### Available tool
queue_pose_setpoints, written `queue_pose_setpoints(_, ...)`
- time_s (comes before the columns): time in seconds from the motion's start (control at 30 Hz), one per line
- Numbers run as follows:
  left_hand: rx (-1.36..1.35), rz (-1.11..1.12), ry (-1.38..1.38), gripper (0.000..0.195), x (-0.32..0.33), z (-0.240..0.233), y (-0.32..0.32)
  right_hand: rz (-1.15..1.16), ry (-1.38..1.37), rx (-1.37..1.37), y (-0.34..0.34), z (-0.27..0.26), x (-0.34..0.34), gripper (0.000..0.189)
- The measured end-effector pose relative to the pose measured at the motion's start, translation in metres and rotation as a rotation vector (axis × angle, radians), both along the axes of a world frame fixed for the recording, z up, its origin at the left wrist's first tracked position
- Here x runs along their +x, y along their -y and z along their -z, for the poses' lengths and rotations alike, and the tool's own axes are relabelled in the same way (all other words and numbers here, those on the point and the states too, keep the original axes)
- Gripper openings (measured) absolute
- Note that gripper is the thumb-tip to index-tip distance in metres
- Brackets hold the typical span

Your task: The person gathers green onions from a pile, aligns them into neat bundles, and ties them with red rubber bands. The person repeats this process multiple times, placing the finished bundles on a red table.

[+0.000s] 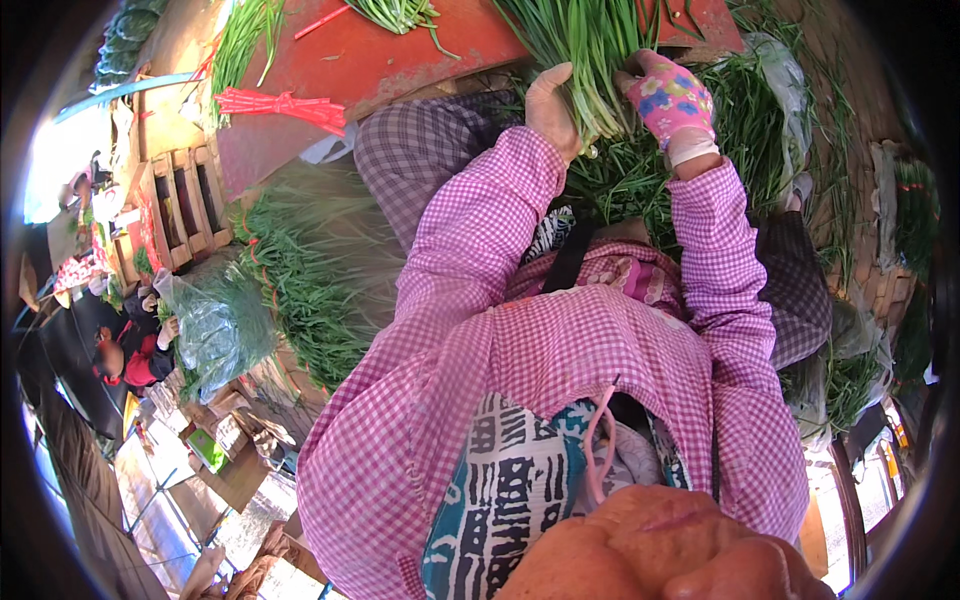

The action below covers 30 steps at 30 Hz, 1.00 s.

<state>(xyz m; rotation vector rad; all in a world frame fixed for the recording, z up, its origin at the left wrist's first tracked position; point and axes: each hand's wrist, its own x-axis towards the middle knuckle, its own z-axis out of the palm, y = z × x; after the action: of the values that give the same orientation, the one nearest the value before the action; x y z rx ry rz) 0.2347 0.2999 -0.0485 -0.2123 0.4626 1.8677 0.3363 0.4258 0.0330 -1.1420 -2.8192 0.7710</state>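
Note:
A bunch of Chinese chives (600,64) lies between my hands at the near edge of a red board (405,56), pale stem ends towards me. My left hand (553,105), in a thin pale glove, holds the bunch's left side. My right hand (667,101), wearing a pink floral glove over a pale one, has its thumb and fingers against the right side. A loose heap of chives (622,184) lies below the hands and extends to the right. Some fingers are hidden by the leaves.
Tied red strips (283,109) lie on the board's left part, near another chive bunch (244,45). Chives with red ties (300,285) are piled at my left. Beyond them are a plastic bag (217,319), a wooden pallet (191,202) and another person (139,360).

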Motion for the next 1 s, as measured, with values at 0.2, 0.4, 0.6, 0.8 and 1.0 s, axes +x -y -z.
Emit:
queue_pose_setpoints(0.2, -0.158, 0.091, -0.089, 0.041, 0.003, -0.010, -0.007, -0.037, -0.232, 0.184, 0.009, 0.010, -0.005, 0.022)
queue_pose_setpoints(0.4, -0.155, 0.095, -0.158, 0.027, 0.005, -0.022, -0.010, -0.268, -0.610, 0.286, 0.039, 0.019, 0.009, 0.014)
queue_pose_setpoints(0.6, -0.197, 0.220, -0.344, 0.041, -0.017, -0.027, -0.007, -0.532, -0.740, -0.579, 0.052, -0.042, 0.045, 0.014)
queue_pose_setpoints(0.8, 0.065, 0.195, -0.385, 0.057, -0.023, -0.026, -0.010, -0.948, -0.199, -1.011, 0.004, -0.025, 0.092, 0.014)
queue_pose_setpoints(1.0, -0.001, 0.149, -0.322, 0.064, -0.009, -0.024, -0.012, -0.207, -0.328, -0.103, 0.014, -0.016, 0.086, 0.018)
